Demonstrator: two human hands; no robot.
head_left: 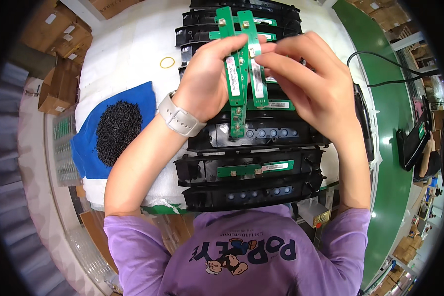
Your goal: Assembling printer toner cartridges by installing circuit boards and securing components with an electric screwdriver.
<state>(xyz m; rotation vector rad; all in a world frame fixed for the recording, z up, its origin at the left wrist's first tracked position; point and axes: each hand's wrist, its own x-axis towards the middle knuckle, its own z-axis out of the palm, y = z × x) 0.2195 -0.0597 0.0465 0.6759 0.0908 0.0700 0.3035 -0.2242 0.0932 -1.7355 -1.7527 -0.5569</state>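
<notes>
My left hand (204,74), with a pale watch strap on its wrist, is closed around several narrow green circuit boards. One board (233,79) lies along the palm under my thumb, and another (238,123) sticks out below it. A third board (258,84), angled apart at the right, has the fingertips of my right hand (315,74) pinched at its edge near a small white connector. Beneath my hands runs a column of long black plastic housings (207,170). A green board (276,166) lies in one near housing; the nearest housing (207,198) shows bluish round buttons instead.
On the left, a blue cloth (148,96) bears a heap of small black parts (118,130), perhaps screws. A yellow rubber band (167,62) lies on the white table cover (128,49). Black cables (385,81) cross the green surface at right. Another person's arm (425,160) shows far right.
</notes>
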